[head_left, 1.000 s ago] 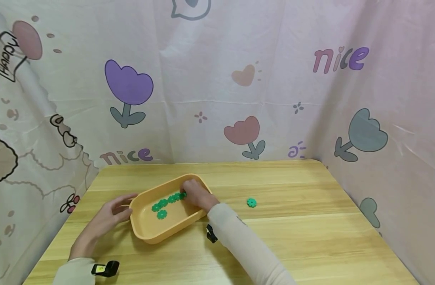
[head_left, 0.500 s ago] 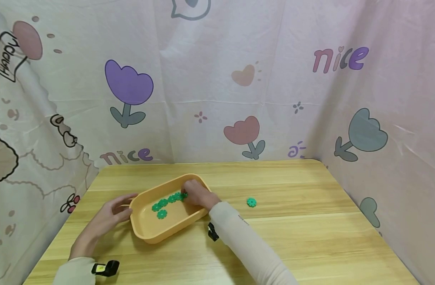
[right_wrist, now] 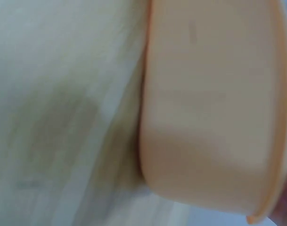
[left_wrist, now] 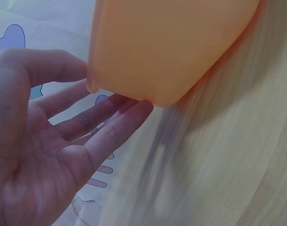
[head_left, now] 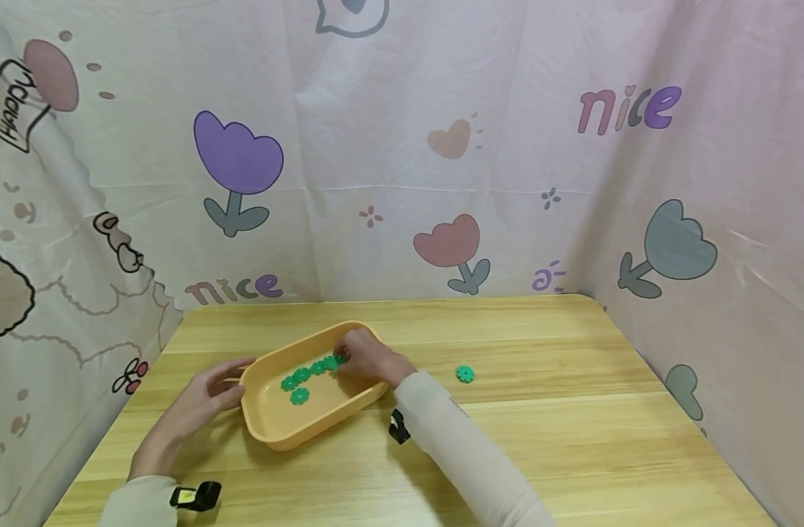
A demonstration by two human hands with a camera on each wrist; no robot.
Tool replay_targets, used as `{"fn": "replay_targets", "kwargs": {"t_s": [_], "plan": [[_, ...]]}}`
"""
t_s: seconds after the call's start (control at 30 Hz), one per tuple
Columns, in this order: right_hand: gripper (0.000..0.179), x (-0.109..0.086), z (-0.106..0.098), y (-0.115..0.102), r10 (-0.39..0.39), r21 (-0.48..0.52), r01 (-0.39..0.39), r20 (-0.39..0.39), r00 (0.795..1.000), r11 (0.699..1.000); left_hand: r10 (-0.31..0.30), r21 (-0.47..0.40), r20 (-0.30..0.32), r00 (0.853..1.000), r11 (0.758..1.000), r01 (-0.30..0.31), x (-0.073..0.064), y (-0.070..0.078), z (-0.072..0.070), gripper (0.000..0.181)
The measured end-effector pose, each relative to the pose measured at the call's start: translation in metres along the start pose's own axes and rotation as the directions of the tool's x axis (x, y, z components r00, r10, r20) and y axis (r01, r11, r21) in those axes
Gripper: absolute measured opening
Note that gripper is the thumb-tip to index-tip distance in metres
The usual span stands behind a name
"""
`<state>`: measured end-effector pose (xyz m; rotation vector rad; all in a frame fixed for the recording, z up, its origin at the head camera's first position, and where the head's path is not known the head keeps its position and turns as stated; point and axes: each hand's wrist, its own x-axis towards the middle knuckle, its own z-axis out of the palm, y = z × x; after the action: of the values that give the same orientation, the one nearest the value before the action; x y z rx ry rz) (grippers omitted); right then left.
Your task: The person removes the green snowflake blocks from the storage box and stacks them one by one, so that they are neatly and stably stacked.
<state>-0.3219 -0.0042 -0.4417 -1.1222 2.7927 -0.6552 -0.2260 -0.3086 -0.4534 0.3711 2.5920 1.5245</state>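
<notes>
Head view: your right hand (head_left: 369,359) dips into the yellow tray (head_left: 322,424)

Your hands are apart. The fingers of your right hand bend down by the end of a row of green flower pieces (head_left: 301,375) in the tray. I can't tell if they pinch one. One loose green piece (head_left: 299,396) lies just beside the row, on the tray floor.

Your left hand (head_left: 200,399) has its fingers spread, and its thumb and fingertips touch the tray's left end. The tray sits tilted on the wooden table (head_left: 540,454), left of the middle. Another green piece (head_left: 464,374) lies on the table, to the right of the tray.

Behind, the flowery cloth (head_left: 388,146) says "nice" twice: high on the right and low on the left. The yellow label (head_left: 187,496) on your left wrist is too small to read, and so is the writing on your right sleeve (head_left: 481,461).
</notes>
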Motion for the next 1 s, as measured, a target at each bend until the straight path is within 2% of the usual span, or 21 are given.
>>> {"fn": "replay_targets", "kwargs": {"t_s": [0.17, 0.53, 0.8, 1.0], "plan": [[0.024, -0.007, -0.013, -0.005, 0.010, 0.070, -0.010, -0.002, 1.000, 0.998, -0.008, 0.010, -0.003, 1.000, 1.000, 0.008, -0.001, 0.001, 0.000, 0.055], [0.023, -0.032, -0.042, -0.006, -0.033, 0.049, 0.036, -0.065, 0.997, 0.998, -0.005, 0.003, 0.000, 1.000, 1.000, 0.005, 0.000, 0.002, 0.000, 0.054], [0.015, -0.059, -0.060, 0.009, 0.001, 0.086, 0.010, -0.123, 0.992, 0.996, 0.009, -0.006, 0.005, 1.000, 1.000, -0.008, 0.001, 0.000, 0.001, 0.054], [0.017, -0.079, -0.072, 0.023, 0.024, 0.089, -0.010, -0.154, 0.988, 0.996, -0.015, 0.011, 0.004, 1.000, 1.000, 0.015, -0.001, 0.002, -0.001, 0.056]]}}
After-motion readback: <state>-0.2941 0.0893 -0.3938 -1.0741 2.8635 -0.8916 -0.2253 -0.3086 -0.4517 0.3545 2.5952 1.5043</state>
